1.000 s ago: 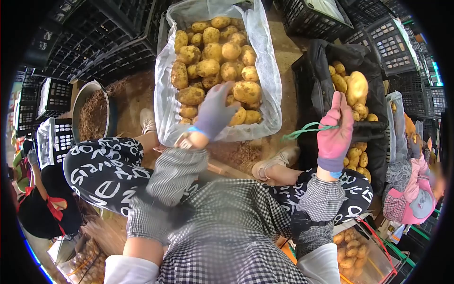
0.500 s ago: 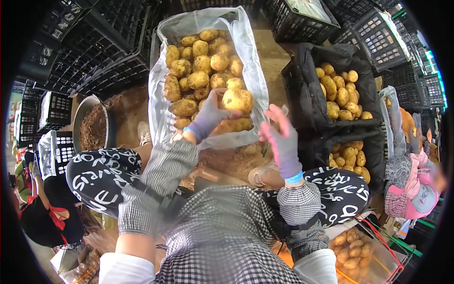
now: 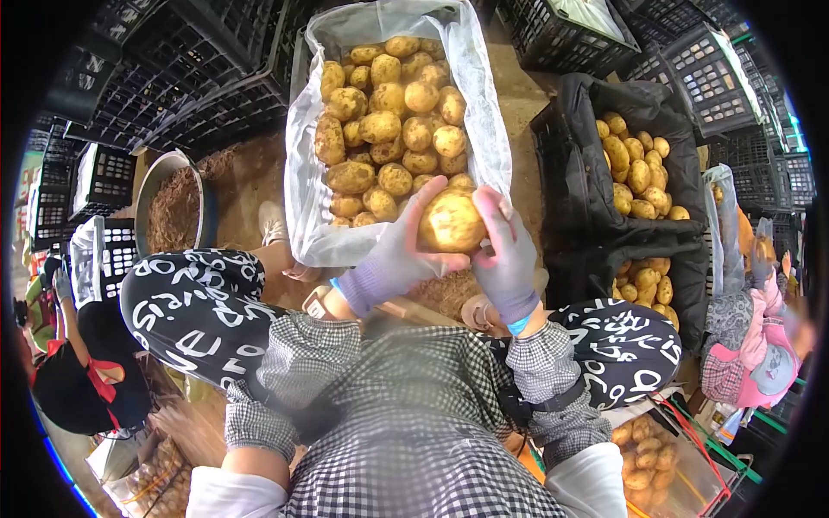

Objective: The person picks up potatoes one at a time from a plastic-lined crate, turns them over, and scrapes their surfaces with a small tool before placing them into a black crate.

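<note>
A large yellow potato (image 3: 452, 223) is held in front of me, between both gloved hands. My left hand (image 3: 399, 259) curls around its left side, thumb underneath, in a grey glove. My right hand (image 3: 508, 263), gloved in grey with bare fingertips, closes against the potato's right side. Whether a small tool is also in the right hand cannot be seen. Just beyond the hands stands a crate with a white plastic liner (image 3: 315, 229), filled with soil-marked potatoes (image 3: 380, 127).
Black-lined crates (image 3: 570, 147) of cleaner potatoes stand on the right. At left are a bucket of brown debris (image 3: 177, 207) and stacked black crates (image 3: 207, 78). A bag of potatoes (image 3: 643, 462) lies at lower right. Other people (image 3: 756, 354) are at both sides.
The potato has come closer to my body in my left hand. My right hand has moved in from apart and now grips it too. The view has shifted slightly.
</note>
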